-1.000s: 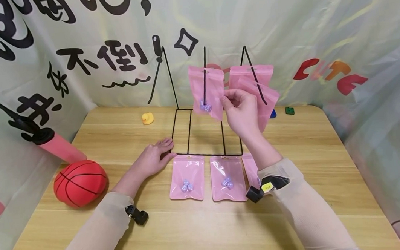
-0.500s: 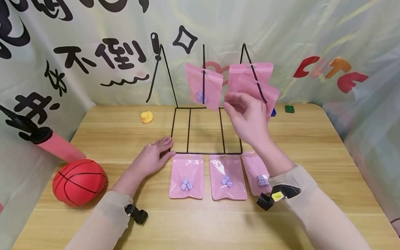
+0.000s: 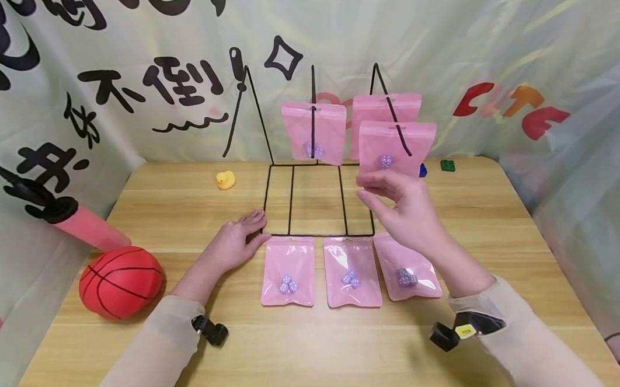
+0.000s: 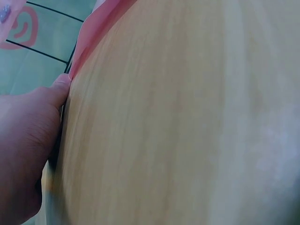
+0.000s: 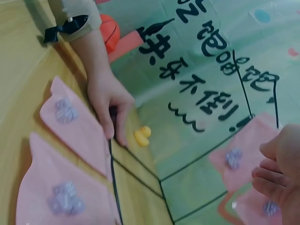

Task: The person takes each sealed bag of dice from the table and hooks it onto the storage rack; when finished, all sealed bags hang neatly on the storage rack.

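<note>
A black wire display rack [image 3: 317, 236] stands on the table. From its middle prong hangs a pink zip bag [image 3: 330, 128] with lilac dice inside. On the right prong hang two more, a front pink bag [image 3: 373, 140] and a rear pink bag [image 3: 364, 106]. My right hand [image 3: 408, 212] is just below and in front of the front bag, holding nothing, fingers loosely bent. My left hand [image 3: 232, 241] rests on the rack's front left corner. Three dice bags lie before the rack: a left bag [image 3: 288, 262], a middle bag [image 3: 350, 258] and a right bag [image 3: 408, 258].
A red ball [image 3: 121, 282] and a pink cylinder with a black top [image 3: 93, 225] are at the left. A yellow duck [image 3: 225, 180] sits behind the left hand. A green block [image 3: 447, 165] and a blue block [image 3: 423, 170] are at the back right.
My right hand has let go of the bag on the middle prong and drawn back to the right and down. That bag now hangs freely. My left hand stays on the rack.
</note>
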Demonstrator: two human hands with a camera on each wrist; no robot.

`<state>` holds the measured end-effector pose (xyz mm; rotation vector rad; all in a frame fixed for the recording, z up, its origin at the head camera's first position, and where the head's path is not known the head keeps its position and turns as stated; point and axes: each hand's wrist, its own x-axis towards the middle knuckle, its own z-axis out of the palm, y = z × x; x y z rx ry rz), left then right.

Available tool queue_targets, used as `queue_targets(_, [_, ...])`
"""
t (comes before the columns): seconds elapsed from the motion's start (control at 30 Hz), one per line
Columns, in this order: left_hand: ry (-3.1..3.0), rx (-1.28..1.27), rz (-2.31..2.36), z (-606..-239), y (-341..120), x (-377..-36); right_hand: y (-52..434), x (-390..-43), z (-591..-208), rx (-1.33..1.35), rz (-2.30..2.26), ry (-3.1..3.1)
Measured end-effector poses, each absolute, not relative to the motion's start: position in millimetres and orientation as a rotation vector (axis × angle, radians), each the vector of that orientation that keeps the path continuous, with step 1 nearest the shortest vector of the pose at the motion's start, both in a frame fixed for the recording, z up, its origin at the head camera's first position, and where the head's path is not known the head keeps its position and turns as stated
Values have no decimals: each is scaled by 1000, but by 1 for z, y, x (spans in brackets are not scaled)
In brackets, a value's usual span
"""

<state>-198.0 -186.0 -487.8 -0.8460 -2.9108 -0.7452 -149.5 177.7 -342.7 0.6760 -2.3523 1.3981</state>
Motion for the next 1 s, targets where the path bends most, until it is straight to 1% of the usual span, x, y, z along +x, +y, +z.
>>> queue_targets(0.2, [-2918, -845, -757, -485, -186, -197, 203, -148, -356, 726, 1347, -2444])
queue_targets(0.4, [-2918, -832, -769, -484, -187, -197, 235, -152, -368, 709, 1293, -2674])
queue_targets(0.6, [-2927, -823, -786, -484, -187, -197, 269, -147, -376, 561, 1222, -2951])
queue_targets(0.77, [-2918, -833, -796, -486, -187, -198, 293, -137, -386, 402, 1145, -3080])
queue_targets(1.0, [-2912, -846, -769, -487, -187, -199, 313, -122, -404, 184, 1193, -3215])
